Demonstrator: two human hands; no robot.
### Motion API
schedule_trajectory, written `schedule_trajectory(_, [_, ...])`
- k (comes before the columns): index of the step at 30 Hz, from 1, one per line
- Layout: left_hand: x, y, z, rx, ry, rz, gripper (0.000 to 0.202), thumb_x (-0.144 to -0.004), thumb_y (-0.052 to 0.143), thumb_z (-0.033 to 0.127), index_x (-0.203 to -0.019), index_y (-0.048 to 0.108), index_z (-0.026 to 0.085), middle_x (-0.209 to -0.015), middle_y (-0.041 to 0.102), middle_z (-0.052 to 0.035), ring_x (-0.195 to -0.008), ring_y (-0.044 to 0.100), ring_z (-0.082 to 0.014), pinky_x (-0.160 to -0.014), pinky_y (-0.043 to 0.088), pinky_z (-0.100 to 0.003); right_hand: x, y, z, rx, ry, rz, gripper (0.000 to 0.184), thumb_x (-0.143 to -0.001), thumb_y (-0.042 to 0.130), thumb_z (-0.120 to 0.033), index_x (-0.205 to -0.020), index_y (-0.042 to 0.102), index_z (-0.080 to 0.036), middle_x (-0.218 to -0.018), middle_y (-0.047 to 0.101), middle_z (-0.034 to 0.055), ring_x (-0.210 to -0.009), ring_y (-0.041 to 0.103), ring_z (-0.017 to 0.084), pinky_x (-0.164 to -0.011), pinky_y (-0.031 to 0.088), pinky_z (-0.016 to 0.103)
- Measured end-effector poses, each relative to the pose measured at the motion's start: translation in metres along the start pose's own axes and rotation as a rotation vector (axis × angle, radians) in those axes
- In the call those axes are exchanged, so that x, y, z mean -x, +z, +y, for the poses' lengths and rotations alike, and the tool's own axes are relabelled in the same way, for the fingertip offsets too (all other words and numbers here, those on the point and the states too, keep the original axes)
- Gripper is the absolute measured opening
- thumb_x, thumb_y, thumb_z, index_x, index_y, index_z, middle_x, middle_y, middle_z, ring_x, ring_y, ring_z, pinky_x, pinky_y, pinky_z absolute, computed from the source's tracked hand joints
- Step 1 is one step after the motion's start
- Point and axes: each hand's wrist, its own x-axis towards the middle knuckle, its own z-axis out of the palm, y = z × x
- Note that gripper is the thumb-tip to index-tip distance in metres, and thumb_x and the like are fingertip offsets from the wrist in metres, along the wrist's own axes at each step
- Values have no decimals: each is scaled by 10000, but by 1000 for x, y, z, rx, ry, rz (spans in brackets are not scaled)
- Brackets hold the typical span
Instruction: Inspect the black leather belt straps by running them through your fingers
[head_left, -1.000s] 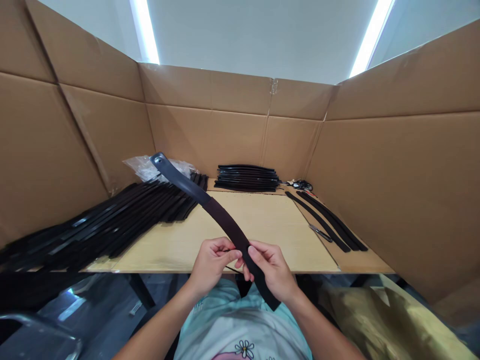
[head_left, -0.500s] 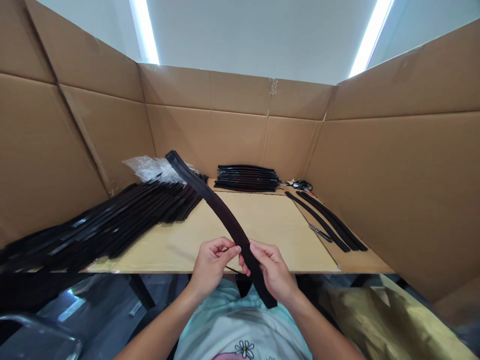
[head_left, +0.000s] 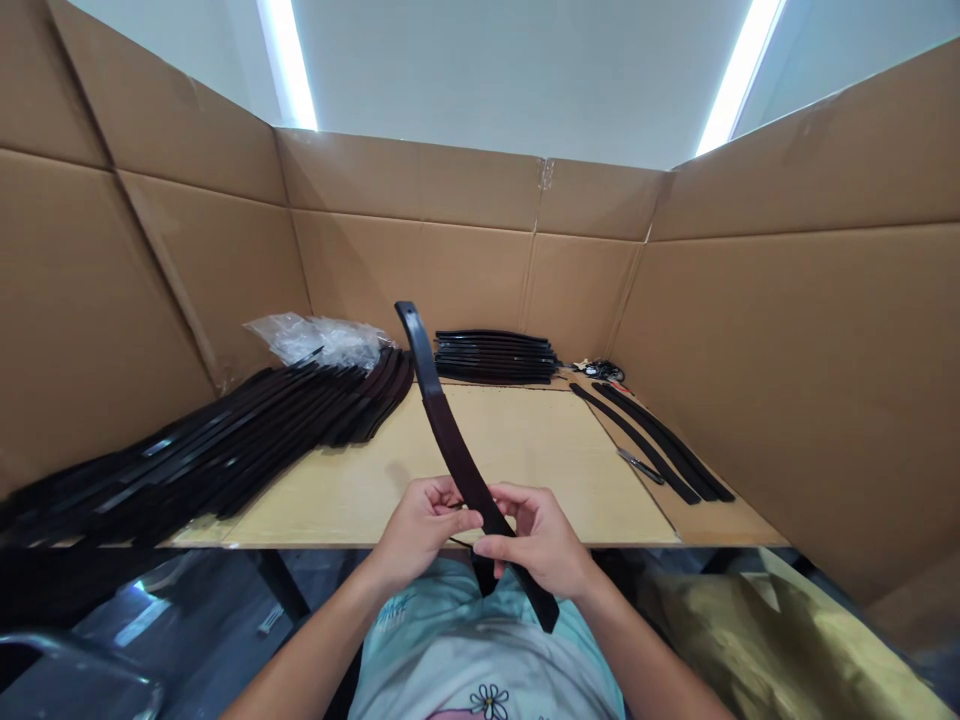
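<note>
A long dark curved strap [head_left: 442,420] rises from my hands up and away over the table, its rounded far end near the back. My left hand [head_left: 420,530] pinches it from the left, fingers closed on it. From the right, my right hand [head_left: 540,545] wraps round the same strap, whose near end sticks out below the hand toward my lap. Both hands are at the table's near edge [head_left: 450,545].
A big heap of black straps [head_left: 225,440] covers the table's left side, with a clear plastic bag [head_left: 315,340] behind it. A neat stack of straps [head_left: 495,355] lies at the back, two straps [head_left: 660,440] and a small metal tool [head_left: 641,466] on the right. Cardboard walls [head_left: 787,350] enclose the table.
The strap's far end has swung from the left toward the middle and stands steeper. My right hand has turned and closed more tightly round it; my left hand keeps its pinch.
</note>
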Motion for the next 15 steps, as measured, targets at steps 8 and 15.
schedule_trajectory(8, [3, 1, -2, -13, 10, 63, 254, -591, 797, 298, -613, 617, 120, -573, 641, -14, -504, 575, -124, -480, 420, -212, 3, 3, -8, 88, -84, -50, 288, -730, 708, -352, -931, 685, -146, -782, 568, 16, -593, 543, 100, -451, 501, 200])
schedule_trajectory(15, [6, 8, 1, -58, 76, 121, 314, -636, 766, 348, -570, 531, 150, -460, 557, 31, -430, 529, -109, -430, 381, -200, 3, 8, -6, 21, -60, 0, 394, -880, 483, -480, -722, 568, -129, -591, 570, 8, -421, 462, 58, -394, 353, 183])
